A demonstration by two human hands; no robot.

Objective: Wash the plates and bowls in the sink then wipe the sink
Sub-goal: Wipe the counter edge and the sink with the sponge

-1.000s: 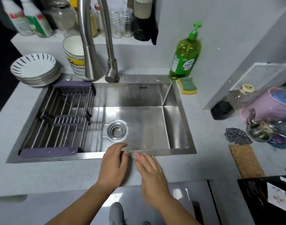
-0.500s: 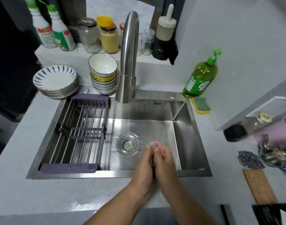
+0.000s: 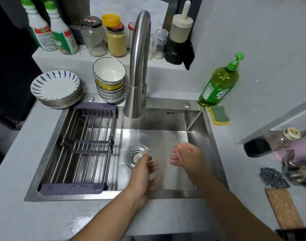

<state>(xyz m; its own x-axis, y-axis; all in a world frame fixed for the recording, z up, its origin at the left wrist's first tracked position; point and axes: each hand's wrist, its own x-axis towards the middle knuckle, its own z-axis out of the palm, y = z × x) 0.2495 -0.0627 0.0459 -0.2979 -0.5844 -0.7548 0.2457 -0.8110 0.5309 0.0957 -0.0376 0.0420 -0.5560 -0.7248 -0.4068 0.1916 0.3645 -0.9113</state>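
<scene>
Plates [image 3: 55, 87] are stacked at the counter's back-left corner with the bowls [image 3: 109, 80] piled just beside them, so the washing looks done to me. No dishes in the sink [image 3: 166, 134], so probably just the wipe left. Left hand [image 3: 143, 173] and right hand [image 3: 188, 157] hover over it, fingers loose and apparently empty, but blurry.

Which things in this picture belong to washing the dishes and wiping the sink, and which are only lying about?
For the job: sink, plates, bowls, faucet, dish soap bottle, sponge, drying rack.

Lying about: yellow-filled jar, clear jar, dark bottle with white stopper, cork mat.
</scene>
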